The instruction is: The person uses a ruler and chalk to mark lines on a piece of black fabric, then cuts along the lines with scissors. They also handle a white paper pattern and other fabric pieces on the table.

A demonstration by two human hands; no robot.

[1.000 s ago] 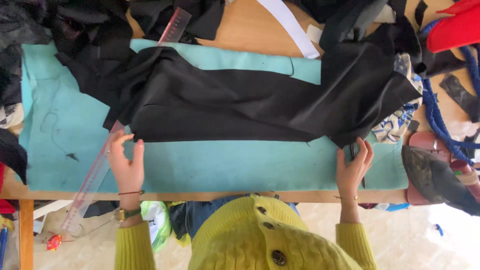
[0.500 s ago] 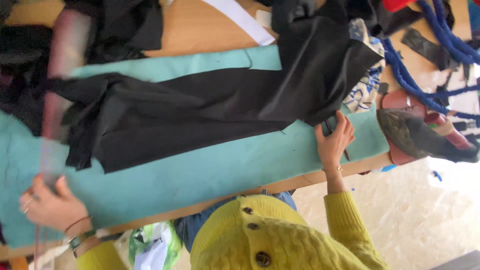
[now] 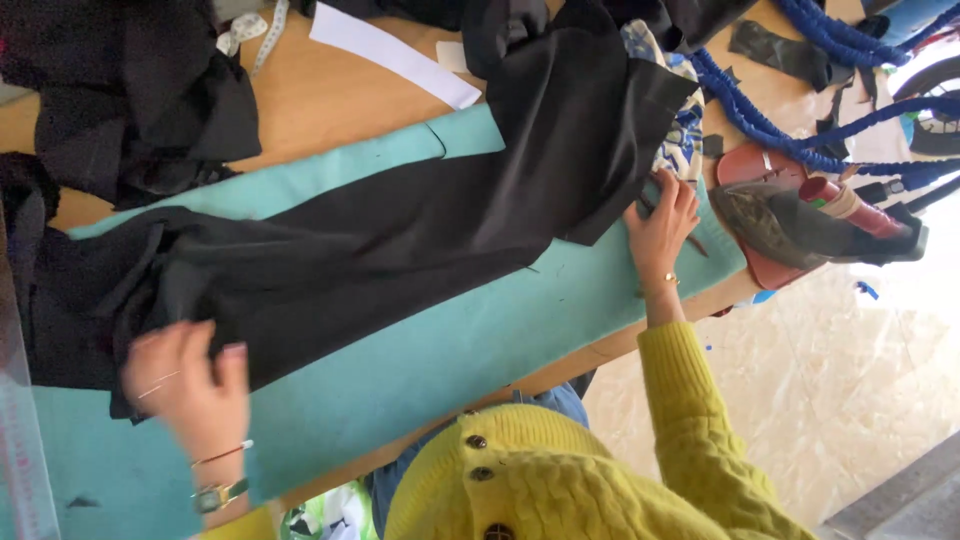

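A wooden worktable (image 3: 330, 95) stands over a pale chipboard floor (image 3: 850, 370), and most of the table top is covered by a long turquoise mat (image 3: 440, 350) that runs along the near edge. On this mat lies a long piece of black fabric (image 3: 400, 250), stretched from the left end of the table to the right end, with many folds at the left.

The person wears a yellow knitted sweater (image 3: 560, 480). The left hand (image 3: 190, 385) is flat and loose on the left end of the black fabric, near the near edge; it grips nothing, the fingers are spread, and it looks blurred. At the wrist there is a watch (image 3: 220, 493). The right hand (image 3: 662, 222) rests at the right end of the fabric, fingers pressed at the fabric's edge; if it pinches the cloth or only touches it, I cannot tell.

At the far edge lie a heap of dark cloth (image 3: 130, 90) and a white paper strip (image 3: 395, 55). At the right end there are blue cords (image 3: 760, 125) and a brown shoe (image 3: 790, 225). A clear ruler (image 3: 22, 450) lies at the left end.
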